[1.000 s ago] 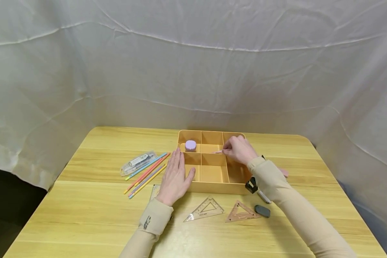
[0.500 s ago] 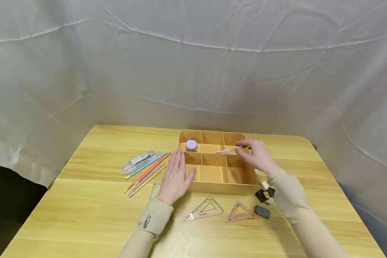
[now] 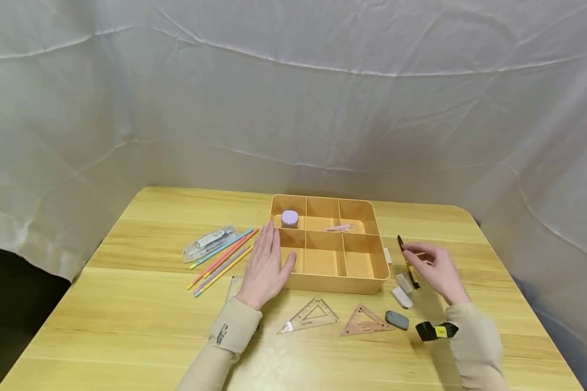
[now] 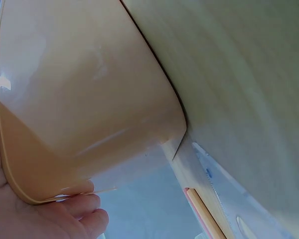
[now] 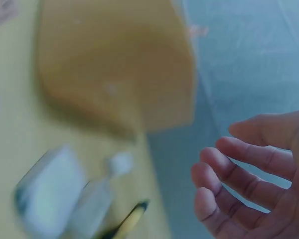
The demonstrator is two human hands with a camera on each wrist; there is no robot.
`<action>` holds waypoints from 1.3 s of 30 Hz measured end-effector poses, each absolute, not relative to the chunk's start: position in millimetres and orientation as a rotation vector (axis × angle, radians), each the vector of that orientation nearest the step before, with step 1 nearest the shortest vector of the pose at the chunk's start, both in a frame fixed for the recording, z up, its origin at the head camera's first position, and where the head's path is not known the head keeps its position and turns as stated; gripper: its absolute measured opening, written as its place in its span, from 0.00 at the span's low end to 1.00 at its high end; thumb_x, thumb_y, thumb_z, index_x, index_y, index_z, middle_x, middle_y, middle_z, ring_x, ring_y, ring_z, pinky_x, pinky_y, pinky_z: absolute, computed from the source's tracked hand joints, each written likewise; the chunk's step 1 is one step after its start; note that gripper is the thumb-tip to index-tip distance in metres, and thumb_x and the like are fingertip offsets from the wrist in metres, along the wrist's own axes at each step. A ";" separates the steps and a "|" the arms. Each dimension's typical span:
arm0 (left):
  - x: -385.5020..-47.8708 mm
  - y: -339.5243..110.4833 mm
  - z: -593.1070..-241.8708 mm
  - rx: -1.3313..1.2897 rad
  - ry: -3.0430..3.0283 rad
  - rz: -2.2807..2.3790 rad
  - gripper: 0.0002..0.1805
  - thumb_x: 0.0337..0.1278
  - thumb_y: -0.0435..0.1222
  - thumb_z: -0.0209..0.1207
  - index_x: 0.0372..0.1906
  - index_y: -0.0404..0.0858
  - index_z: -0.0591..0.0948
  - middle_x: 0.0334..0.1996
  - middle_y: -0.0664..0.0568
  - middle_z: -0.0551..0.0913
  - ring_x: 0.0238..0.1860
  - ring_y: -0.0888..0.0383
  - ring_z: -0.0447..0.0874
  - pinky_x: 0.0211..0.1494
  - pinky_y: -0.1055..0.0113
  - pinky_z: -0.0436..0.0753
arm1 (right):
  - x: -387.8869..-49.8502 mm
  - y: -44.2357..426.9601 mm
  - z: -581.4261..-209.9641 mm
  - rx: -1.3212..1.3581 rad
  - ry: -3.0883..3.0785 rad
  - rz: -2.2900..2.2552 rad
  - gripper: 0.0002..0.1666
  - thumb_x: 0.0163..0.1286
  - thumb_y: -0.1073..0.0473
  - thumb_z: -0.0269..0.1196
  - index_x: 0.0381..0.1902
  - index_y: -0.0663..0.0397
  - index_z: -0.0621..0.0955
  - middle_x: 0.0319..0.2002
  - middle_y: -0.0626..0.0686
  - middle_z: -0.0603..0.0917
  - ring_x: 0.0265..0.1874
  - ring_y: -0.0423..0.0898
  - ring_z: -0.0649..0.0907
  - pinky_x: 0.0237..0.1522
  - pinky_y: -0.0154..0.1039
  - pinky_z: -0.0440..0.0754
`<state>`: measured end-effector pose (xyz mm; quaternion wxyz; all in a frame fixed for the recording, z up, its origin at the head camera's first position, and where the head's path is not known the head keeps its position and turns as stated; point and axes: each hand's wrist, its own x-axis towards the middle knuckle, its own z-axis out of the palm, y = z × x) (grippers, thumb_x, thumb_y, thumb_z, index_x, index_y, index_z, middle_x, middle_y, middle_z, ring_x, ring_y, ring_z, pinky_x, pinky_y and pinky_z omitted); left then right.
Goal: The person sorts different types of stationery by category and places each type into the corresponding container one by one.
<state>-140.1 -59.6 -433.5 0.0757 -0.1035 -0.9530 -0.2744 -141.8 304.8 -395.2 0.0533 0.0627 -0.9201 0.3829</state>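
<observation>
Head view: left hand (image 3: 266,269) laid along the left wall of the orange six-compartment organiser (image 3: 332,283), fingers nearly straight and side by side, thumb spread off toward the front-left compartment. We take this as steadying, the palm keeping a light box from sliding; the fingers rest on the rim and pick up nothing. Loose stationery lies round the organiser, left, front and right, probably so that each piece is within easy reach. We note the lilac-topped container (image 3: 289,219) upright in the back-left compartment, and a slim pink item (image 3: 339,228) by the back-row divider, exact compartment unclear to us. Right hand (image 3: 435,269) is over the table to the organiser's right, its fingers bent gently and, by the right wrist view, spaced apart with nothing between them. Black-and-yellow pen (image 3: 412,274) lies on the tabletop, right of the organiser and just beside two white erasers (image 3: 401,298). Its upper part passes right by the thumb and fingertips, the rest running toward us below them; whether skin touches barrel we cannot tell.
</observation>
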 end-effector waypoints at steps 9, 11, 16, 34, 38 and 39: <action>-140.3 -59.9 -432.5 -0.310 -2.864 -0.820 0.41 0.77 0.52 0.43 0.77 0.25 0.53 0.81 0.35 0.45 0.82 0.41 0.44 0.84 0.49 0.50 | -130.8 325.5 -432.3 0.118 -2.818 1.121 0.15 0.71 0.60 0.64 0.48 0.66 0.85 0.45 0.66 0.87 0.28 0.29 0.79 0.27 0.31 0.80; -140.3 -60.1 -432.6 -0.310 -2.860 -0.819 0.41 0.77 0.53 0.43 0.77 0.25 0.53 0.81 0.35 0.45 0.82 0.41 0.44 0.84 0.49 0.50 | -130.6 328.0 -436.8 0.073 -2.811 1.132 0.14 0.70 0.61 0.64 0.48 0.67 0.85 0.43 0.65 0.87 0.27 0.29 0.78 0.26 0.31 0.80; -140.1 -60.2 -432.7 -0.309 -2.849 -0.821 0.41 0.77 0.52 0.44 0.77 0.24 0.54 0.81 0.35 0.46 0.82 0.40 0.45 0.84 0.48 0.51 | -132.5 334.9 -446.1 -0.035 -2.856 1.116 0.16 0.71 0.60 0.63 0.49 0.69 0.83 0.37 0.62 0.87 0.27 0.31 0.77 0.26 0.30 0.78; -138.8 -58.5 -431.0 -0.309 -2.857 -0.817 0.40 0.77 0.51 0.45 0.77 0.25 0.54 0.81 0.35 0.47 0.82 0.40 0.45 0.84 0.48 0.51 | -135.2 345.0 -455.7 -0.254 -2.992 1.058 0.23 0.71 0.49 0.63 0.44 0.68 0.84 0.30 0.51 0.85 0.28 0.38 0.76 0.30 0.30 0.74; -139.0 -58.6 -430.8 -0.307 -2.854 -0.818 0.40 0.77 0.51 0.46 0.77 0.25 0.54 0.81 0.35 0.47 0.82 0.40 0.45 0.84 0.48 0.51 | -136.5 344.1 -455.4 -0.263 -3.005 1.072 0.24 0.71 0.48 0.63 0.44 0.68 0.84 0.29 0.50 0.85 0.28 0.39 0.77 0.30 0.31 0.75; -139.1 -58.7 -430.7 -0.306 -2.855 -0.815 0.40 0.77 0.51 0.45 0.77 0.25 0.54 0.81 0.35 0.46 0.82 0.40 0.45 0.84 0.48 0.51 | -137.0 343.9 -455.2 -0.261 -3.005 1.079 0.24 0.72 0.48 0.63 0.44 0.68 0.84 0.29 0.50 0.84 0.28 0.39 0.77 0.30 0.31 0.75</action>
